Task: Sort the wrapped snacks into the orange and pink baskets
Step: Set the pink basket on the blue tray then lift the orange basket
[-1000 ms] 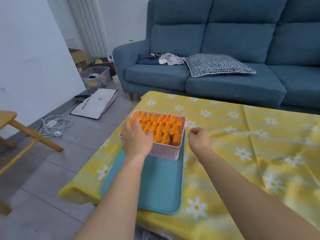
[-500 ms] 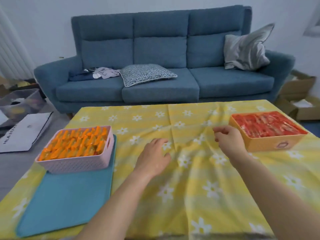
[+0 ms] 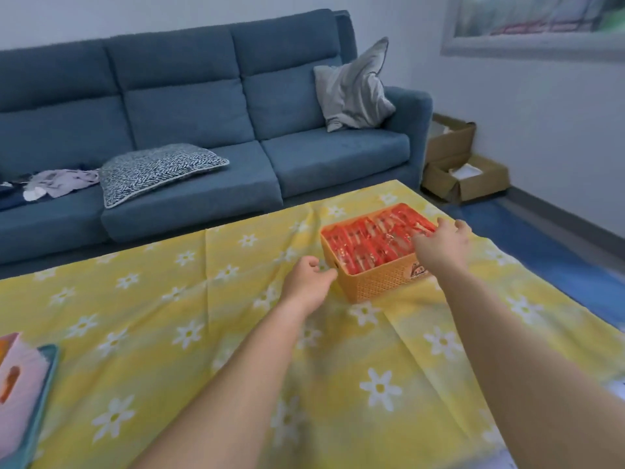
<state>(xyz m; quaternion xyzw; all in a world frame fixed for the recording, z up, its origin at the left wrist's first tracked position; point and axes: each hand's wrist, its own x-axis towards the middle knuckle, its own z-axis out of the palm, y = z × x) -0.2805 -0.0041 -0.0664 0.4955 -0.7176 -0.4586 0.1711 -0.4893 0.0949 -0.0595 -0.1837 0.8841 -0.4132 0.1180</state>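
My spread right hand [image 3: 439,243] hovers over the orange basket [image 3: 375,282] of red snacks [image 3: 368,240]; my left hand [image 3: 309,282], loosely curled, nears its corner. Both baskets look filled, so next I probably grip its sides.

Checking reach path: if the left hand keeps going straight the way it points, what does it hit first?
Probably the orange basket: the left hand points at its near-left corner, with only bare tablecloth between. Fingertips look almost touching; depth is unclear.

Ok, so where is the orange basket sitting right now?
In the head view, the orange basket sits right of centre on the yellow tablecloth, near the table's far edge, between the left hand and right hand.
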